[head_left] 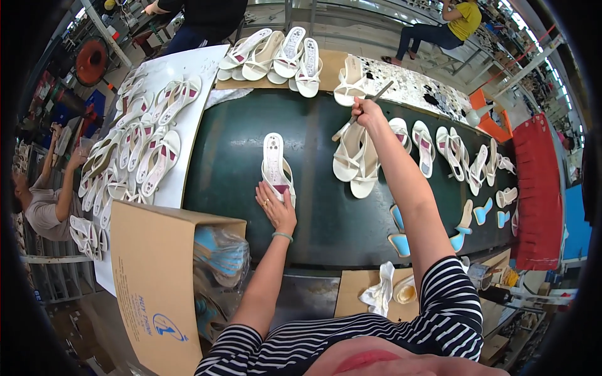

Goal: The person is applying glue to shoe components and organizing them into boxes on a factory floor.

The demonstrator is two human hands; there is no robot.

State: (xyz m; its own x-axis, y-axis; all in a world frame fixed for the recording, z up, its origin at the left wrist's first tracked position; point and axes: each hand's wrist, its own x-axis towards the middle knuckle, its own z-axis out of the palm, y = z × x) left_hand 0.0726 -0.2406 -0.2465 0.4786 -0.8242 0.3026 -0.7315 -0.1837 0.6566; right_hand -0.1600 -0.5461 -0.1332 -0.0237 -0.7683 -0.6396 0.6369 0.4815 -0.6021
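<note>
I'd lightly steady the white strappy leather-look sandal w/ spread L hand, R hand curled round long thin grey tool.

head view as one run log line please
left hand: touching white strappy sandal | right hand: gripping slim stick-like tool | near tool: white crisscross-strap sandals | surface: dark green tabletop

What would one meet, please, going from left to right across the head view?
Orange fan → cardboard box → left hand resting on a white sandal → right hand gripping a slim tool → orange crate → red cloth.
</note>
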